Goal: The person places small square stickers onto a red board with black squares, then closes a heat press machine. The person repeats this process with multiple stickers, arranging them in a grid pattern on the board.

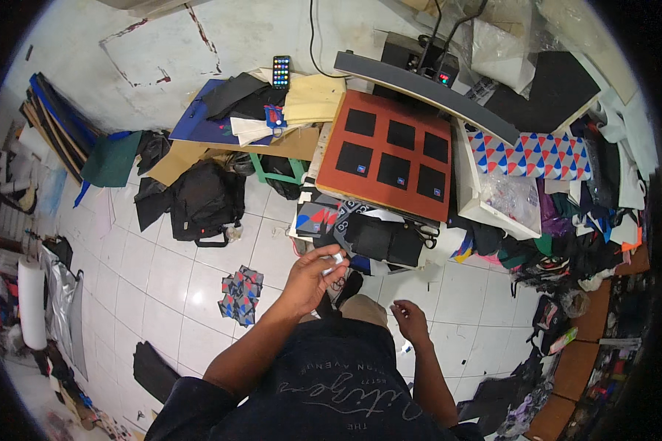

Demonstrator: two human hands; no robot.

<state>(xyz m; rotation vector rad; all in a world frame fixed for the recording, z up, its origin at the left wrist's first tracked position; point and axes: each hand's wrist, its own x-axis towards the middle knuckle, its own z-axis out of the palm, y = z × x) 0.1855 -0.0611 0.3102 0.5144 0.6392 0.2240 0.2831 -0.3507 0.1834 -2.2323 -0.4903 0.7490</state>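
Observation:
My left hand [312,283] is raised in front of my body, with its thumb and fingers pinched on a small white piece [332,264], perhaps a label. Lower and to the right, my right hand [410,320] hangs loosely curled with its fingertips apart; nothing shows in it. Beyond both hands, the heat press [434,94] has its dark upper plate raised. Several black fabric squares [361,123] lie in two rows on its reddish-brown pad [332,163]. Each near-row square bears a small blue-and-red label [362,169].
A stack of dark fabric pieces [386,239] sits at the press's near edge, with scissors [428,234] beside it. Patterned pieces [240,295] lie on the tiled floor. A black backpack [207,200] stands left. A phone [280,72] rests on the back table. A white drawer [499,202] sits right.

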